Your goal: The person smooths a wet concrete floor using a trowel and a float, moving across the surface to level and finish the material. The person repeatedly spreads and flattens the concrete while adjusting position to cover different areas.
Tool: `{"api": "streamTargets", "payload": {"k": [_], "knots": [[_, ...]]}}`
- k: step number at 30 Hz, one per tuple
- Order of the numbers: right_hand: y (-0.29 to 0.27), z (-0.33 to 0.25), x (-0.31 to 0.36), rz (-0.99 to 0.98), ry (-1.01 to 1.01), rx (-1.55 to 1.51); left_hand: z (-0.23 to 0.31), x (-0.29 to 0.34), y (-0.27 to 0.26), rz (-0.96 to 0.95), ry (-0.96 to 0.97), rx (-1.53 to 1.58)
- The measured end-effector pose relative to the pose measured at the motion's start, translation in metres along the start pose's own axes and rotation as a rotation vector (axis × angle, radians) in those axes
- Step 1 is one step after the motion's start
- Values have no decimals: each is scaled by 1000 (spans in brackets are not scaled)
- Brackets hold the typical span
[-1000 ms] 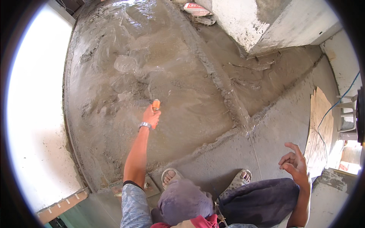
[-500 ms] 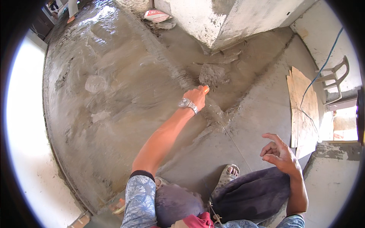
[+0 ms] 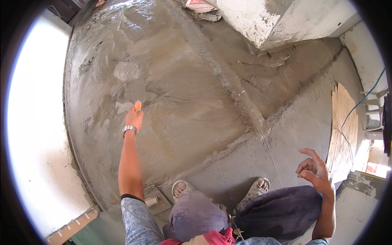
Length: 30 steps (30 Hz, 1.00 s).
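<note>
My left hand (image 3: 134, 118) grips the orange handle of a trowel (image 3: 138, 106), out over the left part of the wet grey mortar (image 3: 183, 110). The trowel's blade is coated in mortar and blends into the surface, so its outline is hard to make out. A pale round patch lies just beyond it. My right hand (image 3: 315, 169) hovers above my right knee, empty, its fingers bent and apart. Beside my left foot rests a plastering float (image 3: 158, 201), partly covered by my sleeve.
A thin string (image 3: 271, 157) runs from the mortar's corner toward my feet. Flattened cardboard (image 3: 343, 126) lies at right under a blue cable (image 3: 361, 100), near a plastic chair (image 3: 373, 108). A plastered wall corner (image 3: 265, 30) juts in at the back, beside a red-and-white bag (image 3: 200, 5).
My left hand has swung the trowel leftward, from the ridge near the wall corner to the left mortar area. The view has shifted left. My right hand keeps its pose.
</note>
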State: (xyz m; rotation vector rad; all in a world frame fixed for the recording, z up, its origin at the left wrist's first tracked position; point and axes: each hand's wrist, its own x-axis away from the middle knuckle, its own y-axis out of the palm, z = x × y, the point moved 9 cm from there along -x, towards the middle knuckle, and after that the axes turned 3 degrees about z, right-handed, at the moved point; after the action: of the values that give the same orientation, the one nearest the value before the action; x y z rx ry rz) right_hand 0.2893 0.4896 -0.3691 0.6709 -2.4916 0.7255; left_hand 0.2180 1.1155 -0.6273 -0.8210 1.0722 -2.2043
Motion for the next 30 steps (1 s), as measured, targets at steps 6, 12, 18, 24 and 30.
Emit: {"api": "streamTargets", "payload": {"k": [6,12,18,24,30], "knots": [[-2,-1,3,22,15,17,45,39,70,-134,-47,213],[0,1,0,9,15,2,120,74,142,-328,150,288],[-9,5,8,14,61,33,222,122,153,-439,340,392],[-17,6,4,28,71,47,371,169,174,-268,856,-56],[-13,1,4,24,57,146,378,155,169,-247,859,-165]]}}
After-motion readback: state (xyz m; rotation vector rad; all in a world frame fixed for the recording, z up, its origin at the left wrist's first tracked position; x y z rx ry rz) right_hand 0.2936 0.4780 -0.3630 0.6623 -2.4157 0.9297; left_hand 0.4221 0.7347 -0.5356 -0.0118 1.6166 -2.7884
